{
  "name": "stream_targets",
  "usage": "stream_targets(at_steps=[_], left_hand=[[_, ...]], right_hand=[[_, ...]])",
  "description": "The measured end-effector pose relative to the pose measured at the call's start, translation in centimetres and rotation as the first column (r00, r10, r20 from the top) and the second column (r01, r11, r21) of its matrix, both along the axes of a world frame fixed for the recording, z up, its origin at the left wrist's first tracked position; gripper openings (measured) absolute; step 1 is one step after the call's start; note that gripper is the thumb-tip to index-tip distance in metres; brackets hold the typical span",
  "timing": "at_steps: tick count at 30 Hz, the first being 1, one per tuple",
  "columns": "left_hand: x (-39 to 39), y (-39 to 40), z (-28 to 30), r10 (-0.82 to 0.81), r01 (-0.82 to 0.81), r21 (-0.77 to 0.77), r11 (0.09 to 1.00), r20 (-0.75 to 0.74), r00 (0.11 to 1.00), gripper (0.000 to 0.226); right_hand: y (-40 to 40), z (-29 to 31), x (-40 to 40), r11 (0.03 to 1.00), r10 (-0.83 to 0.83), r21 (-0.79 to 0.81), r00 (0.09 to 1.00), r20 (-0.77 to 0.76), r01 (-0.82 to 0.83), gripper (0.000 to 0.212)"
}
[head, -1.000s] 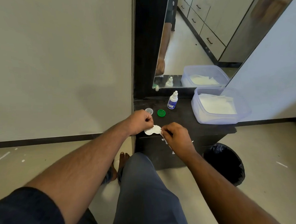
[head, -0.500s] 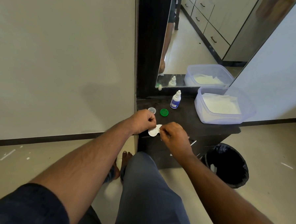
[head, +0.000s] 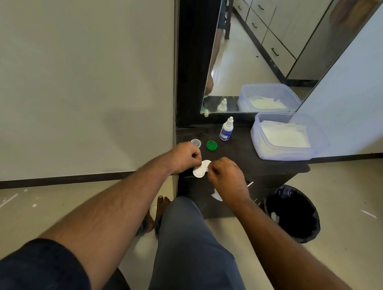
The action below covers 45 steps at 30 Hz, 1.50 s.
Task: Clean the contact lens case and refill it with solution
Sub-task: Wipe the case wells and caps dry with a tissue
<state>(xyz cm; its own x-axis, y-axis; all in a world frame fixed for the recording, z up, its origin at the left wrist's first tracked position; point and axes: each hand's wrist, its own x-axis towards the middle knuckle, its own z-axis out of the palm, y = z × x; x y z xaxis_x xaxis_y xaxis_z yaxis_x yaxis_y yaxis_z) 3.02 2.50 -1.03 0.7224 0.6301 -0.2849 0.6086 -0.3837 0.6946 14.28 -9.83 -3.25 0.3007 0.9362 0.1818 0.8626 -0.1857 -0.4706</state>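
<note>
From the head camera, both hands met at the front left edge of a dark worktop (head: 263,157). The left hand (head: 183,155) was curled up, and its fingertips pinched one end of the white contact lens case (head: 200,169). The right hand (head: 225,177) was curled too, with its fingers pressed together at the other end of the case. Whether it pinched the case itself or something small against it could not be told. The case was held between the two hands, right over the edge of the worktop, with its round cups facing up.

Just behind the left hand lay a clear cap (head: 195,143), and beside that lay a green cap (head: 212,145). Both caps were off the case. A little white solution bottle (head: 226,129) with a blue label stood upright farther back, near the mirror (head: 257,59). To the right sat a see-through box (head: 283,155) with white tissues (head: 284,136) inside. On the floor beside the worktop stood a bin (head: 293,213) lined with a black bag. The person's knee in grey trousers (head: 194,244) was below the hands.
</note>
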Motion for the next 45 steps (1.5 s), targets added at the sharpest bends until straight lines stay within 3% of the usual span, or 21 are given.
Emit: stream_targets(at_steps=[5,10,13,18,23,28,30,33,37,39,43,45], left_hand=[[0.1,-0.1,-0.1,-0.004,0.004,0.011,1.0,-0.012,1.0,0.015],[0.0,-0.1,-0.1,-0.003,0.003,0.03,1.0,-0.002,1.0,0.014],[0.1,-0.1,-0.1,-0.003,0.003,0.043,0.999,-0.006,1.0,0.011],[0.1,-0.2,0.1,0.002,-0.001,0.035,0.999,-0.011,1.0,0.014],[0.2,-0.3,0.2,0.016,-0.016,0.018,1.0,-0.008,1.0,0.011],[0.0,-0.4,0.2,0.023,-0.023,0.014,1.0,-0.006,1.0,0.008],[0.0,-0.4,0.1,0.024,-0.024,0.008,1.0,-0.007,1.0,0.008],[0.0,-0.6,0.5,0.057,-0.055,-0.026,0.998,0.046,0.997,0.009],[-0.1,-1.3,1.2,0.145,-0.123,-0.13,0.984,0.175,0.974,0.012],[0.0,-1.7,1.6,0.148,-0.11,-0.184,0.977,0.209,0.967,0.012],[0.4,-2.0,2.0,0.177,-0.119,-0.239,0.964,0.239,0.955,0.008],[0.4,-2.0,2.1,0.215,-0.144,-0.277,0.95,0.248,0.944,0.01]], right_hand=[[0.9,0.5,0.0,0.998,-0.051,0.025,0.994,-0.096,0.053,0.012],[2.6,1.6,0.4,0.998,0.001,-0.062,0.989,-0.15,-0.01,0.014],[1.7,1.6,1.1,0.996,-0.054,-0.074,0.979,-0.195,0.04,0.015],[-0.4,1.2,1.2,0.994,-0.067,-0.101,0.982,-0.176,0.049,0.017],[-0.3,1.0,0.0,0.999,-0.046,0.019,0.981,-0.188,0.051,0.012],[-0.4,0.6,0.5,0.993,-0.092,-0.085,0.988,-0.127,0.081,0.012],[-0.9,0.6,0.8,0.987,-0.153,-0.077,0.961,-0.23,0.139,0.011],[-1.4,0.9,1.1,0.957,-0.239,-0.012,0.766,-0.596,0.289,0.013],[-1.5,1.8,1.4,0.89,-0.206,-0.092,0.214,-0.955,0.447,0.019],[-1.3,2.2,1.6,0.888,-0.153,-0.118,0.043,-0.987,0.444,0.018],[-0.7,2.6,1.1,0.897,-0.062,-0.069,-0.03,-0.998,0.437,0.014],[-0.6,2.8,1.1,0.892,-0.021,-0.018,0.002,-1.0,0.451,0.014]])
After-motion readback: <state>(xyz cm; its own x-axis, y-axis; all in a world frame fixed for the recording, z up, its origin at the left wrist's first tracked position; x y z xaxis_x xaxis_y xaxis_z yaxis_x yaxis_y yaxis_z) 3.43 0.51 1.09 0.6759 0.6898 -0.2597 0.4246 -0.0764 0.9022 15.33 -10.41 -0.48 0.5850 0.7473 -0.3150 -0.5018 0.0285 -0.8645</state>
